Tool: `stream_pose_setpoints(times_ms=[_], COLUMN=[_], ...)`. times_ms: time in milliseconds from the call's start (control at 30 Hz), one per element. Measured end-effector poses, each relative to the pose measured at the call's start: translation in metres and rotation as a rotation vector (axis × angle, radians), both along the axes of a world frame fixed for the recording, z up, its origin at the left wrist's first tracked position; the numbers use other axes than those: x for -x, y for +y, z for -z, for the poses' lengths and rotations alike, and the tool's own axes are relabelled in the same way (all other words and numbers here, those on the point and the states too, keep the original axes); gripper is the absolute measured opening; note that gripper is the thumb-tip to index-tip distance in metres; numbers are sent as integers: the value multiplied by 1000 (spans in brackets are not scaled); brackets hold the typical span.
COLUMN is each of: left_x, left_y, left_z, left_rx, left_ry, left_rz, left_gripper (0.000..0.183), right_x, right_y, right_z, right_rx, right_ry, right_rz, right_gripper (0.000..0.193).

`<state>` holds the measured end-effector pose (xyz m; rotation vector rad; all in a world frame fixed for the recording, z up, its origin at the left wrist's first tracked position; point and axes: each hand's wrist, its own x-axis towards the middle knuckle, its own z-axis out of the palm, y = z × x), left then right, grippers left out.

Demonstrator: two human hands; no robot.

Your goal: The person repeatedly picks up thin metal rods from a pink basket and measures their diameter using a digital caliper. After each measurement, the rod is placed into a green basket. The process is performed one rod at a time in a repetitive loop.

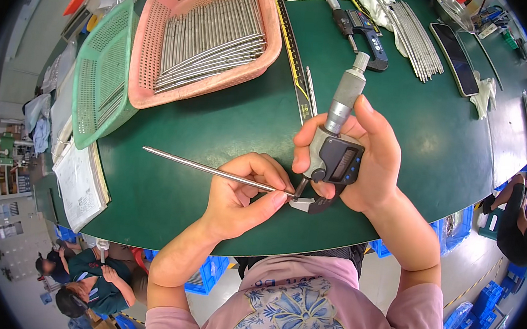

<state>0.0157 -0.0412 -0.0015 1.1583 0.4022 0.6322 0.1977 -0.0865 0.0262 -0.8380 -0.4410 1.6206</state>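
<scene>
The rod (pixel 213 170) pinched in my left hand (pixel 243 191) is bare silver metal. The micrometer (pixel 337 148) in my right hand (pixel 369 160) is grey, with a black display housing and a silver thimble. The tabletop (pixel 216 130) is uniform dark green. Toward its far edge, the pink basket (pixel 207 33) has a perforated grid pattern and carries silver rods; the green basket (pixel 103 74) at the left edge shows the same grid. My sleeves are pink; the shirt front bears a blue floral print.
</scene>
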Motion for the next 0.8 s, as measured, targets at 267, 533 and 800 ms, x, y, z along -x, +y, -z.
stream_pose_setpoints(times_ms=[267,533,800], left_x=[0,-4,-2], left_y=[0,-1,1], left_z=[0,-3,-2], left_rx=[11,23,37], left_ry=[-1,-40,-63], left_rz=[8,-26,14], left_gripper=[13,16,15], right_x=[0,0,1], right_y=[-1,-1,-1], right_z=[-1,-2,-1], right_rx=[-33,-14,-36], right_ry=[-28,-35,-26], right_rz=[-5,8,7], right_gripper=[66,65,68])
